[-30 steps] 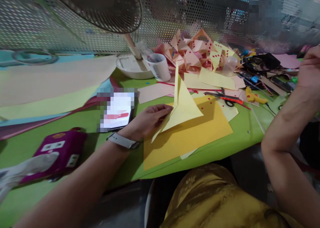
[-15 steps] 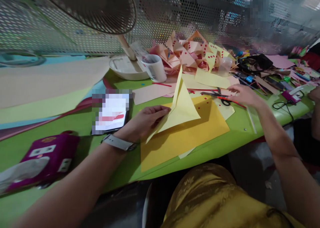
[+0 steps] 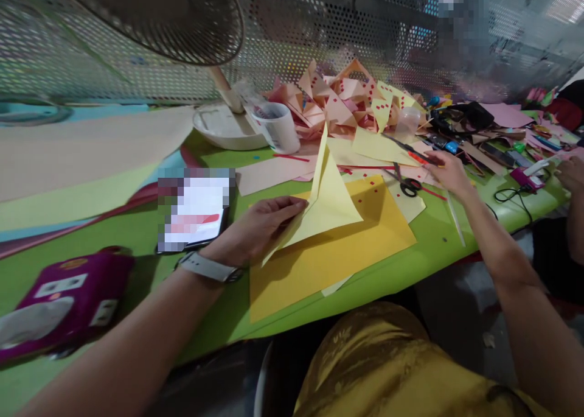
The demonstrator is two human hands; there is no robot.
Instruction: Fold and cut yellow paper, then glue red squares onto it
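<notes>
My left hand [image 3: 274, 219] pinches a folded pale yellow sheet of paper [image 3: 331, 204] by its left edge. One fold of that sheet stands upright, above a larger orange-yellow sheet [image 3: 319, 277] on the table. My right hand [image 3: 449, 173] is closed on a slim dark pointed tool with an orange grip [image 3: 417, 157]; its exact kind is unclear. The tool's tip points left and is raised over pale yellow paper [image 3: 385, 146]. Black-handled scissors [image 3: 409, 187] lie just left of my right hand, with small red diamond pieces [image 3: 371, 183] scattered nearby.
A fan [image 3: 228, 128] and a white cup [image 3: 279, 131] stand behind. Folded papers with red diamonds [image 3: 335, 103] are heaped at the back. A phone [image 3: 198, 213] and a purple box [image 3: 68, 298] lie left. Another person's hand [image 3: 570, 173] is at far right, near assorted clutter.
My right hand has closed on the orange-gripped tool and lifted it from beside the scissors, its tip now higher. My left hand still holds the folded sheet. The view has shifted slightly.
</notes>
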